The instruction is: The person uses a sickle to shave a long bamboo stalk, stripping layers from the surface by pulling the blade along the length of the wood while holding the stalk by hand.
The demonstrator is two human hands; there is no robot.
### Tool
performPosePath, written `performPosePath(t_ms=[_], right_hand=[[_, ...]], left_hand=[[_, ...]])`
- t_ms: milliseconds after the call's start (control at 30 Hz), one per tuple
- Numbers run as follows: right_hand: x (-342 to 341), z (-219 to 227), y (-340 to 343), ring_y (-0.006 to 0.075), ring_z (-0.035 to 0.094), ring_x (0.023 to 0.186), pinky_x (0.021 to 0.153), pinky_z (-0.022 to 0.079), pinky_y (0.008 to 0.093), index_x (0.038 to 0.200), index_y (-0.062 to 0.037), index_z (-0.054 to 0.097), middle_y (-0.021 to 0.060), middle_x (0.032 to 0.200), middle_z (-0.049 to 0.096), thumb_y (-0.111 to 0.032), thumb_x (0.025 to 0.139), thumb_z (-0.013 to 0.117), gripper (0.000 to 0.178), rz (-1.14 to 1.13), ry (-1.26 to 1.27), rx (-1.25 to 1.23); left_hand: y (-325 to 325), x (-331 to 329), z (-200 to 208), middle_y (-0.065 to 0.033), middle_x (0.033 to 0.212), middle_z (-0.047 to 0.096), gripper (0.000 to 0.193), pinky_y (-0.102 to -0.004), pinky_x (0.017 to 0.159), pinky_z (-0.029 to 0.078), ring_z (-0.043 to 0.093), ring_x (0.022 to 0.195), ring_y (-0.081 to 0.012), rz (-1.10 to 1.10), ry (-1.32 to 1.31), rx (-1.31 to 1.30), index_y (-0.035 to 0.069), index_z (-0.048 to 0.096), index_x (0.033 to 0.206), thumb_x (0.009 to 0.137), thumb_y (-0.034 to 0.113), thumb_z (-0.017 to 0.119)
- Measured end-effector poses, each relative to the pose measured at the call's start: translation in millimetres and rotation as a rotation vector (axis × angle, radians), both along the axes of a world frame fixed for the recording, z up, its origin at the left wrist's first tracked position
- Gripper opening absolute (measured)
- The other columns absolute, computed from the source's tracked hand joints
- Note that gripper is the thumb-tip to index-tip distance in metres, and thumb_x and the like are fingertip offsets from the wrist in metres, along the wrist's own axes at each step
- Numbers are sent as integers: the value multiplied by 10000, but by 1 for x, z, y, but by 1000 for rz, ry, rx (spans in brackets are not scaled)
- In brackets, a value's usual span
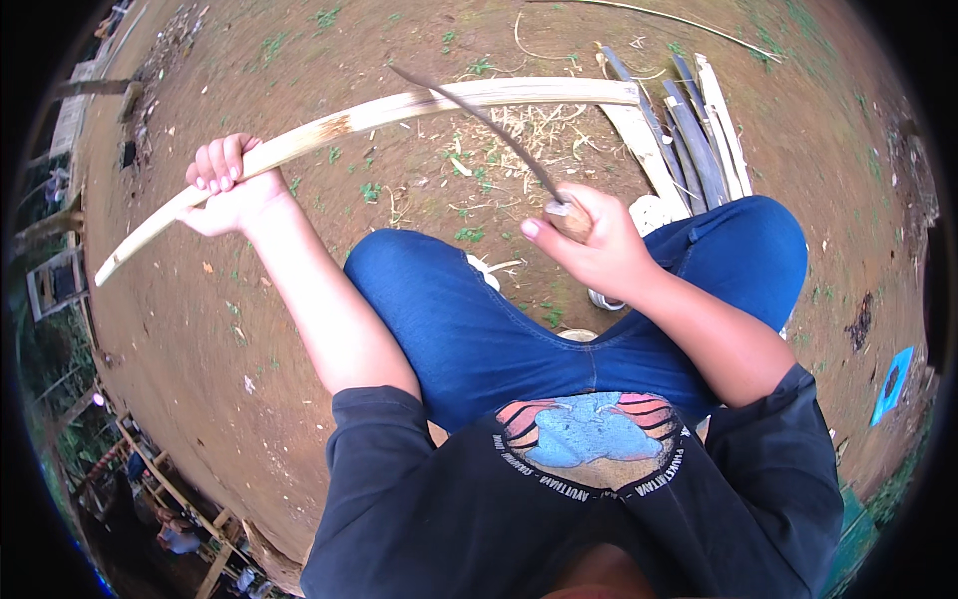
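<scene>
L grip (228, 188) on pale curved strip (394, 108); R grip (601, 238) w/ knife (521, 152) overlapping strip; sticks (701, 152) nr R knee (766, 235).

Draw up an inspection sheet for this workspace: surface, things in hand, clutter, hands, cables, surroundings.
Surface: brown earth with small green plants.
Things in hand: long pale strip; knife with wooden handle, its blade crossing the strip in view, contact unclear.
Clutter: pale shavings; dark and pale slats ahead to the right.
Hands: left hand grips the strip; right hand grips the handle.
Cables: nothing seen.
Surroundings: wooden beams along the left rim; flat blue item at right.
</scene>
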State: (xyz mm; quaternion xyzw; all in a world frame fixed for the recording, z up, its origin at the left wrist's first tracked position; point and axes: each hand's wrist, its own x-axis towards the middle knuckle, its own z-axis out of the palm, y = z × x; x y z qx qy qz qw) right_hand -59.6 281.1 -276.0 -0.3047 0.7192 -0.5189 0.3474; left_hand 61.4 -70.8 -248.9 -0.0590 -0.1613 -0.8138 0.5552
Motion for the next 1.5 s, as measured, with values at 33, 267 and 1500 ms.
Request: performPosePath(t_ms=[33, 267, 1500], right_hand=[[-1, -3, -3, 93, 508, 587, 552, 424, 290, 793, -35, 611, 35, 640, 590, -242, 831, 705, 231, -8, 84, 54], [-18, -38, -23, 137, 524, 562, 565, 436, 324, 741, -36, 609, 66, 605, 579, -361, 825, 700, 348, -39, 137, 170], [-9, -86, -73, 193, 577, 614, 602, 463, 350, 793, -42, 596, 81, 684, 610, -208, 781, 637, 171, -17, -26, 163]], left_hand=[[3, 0, 1, 26, 446, 372, 656, -219, 330, 277, 328, 337, -89, 15, -33, 21, 130, 376, 511, 865, 661, 228], [22, -10, 17, 24, 425, 358, 717, -223, 308, 243, 312, 324, -105, 264, -311, 34, 137, 350, 492, 862, 731, 193], [48, -59, 94, 34, 439, 300, 634, -223, 317, 231, 287, 333, -95, 668, -665, -337, 149, 354, 638, 921, 676, 141]])
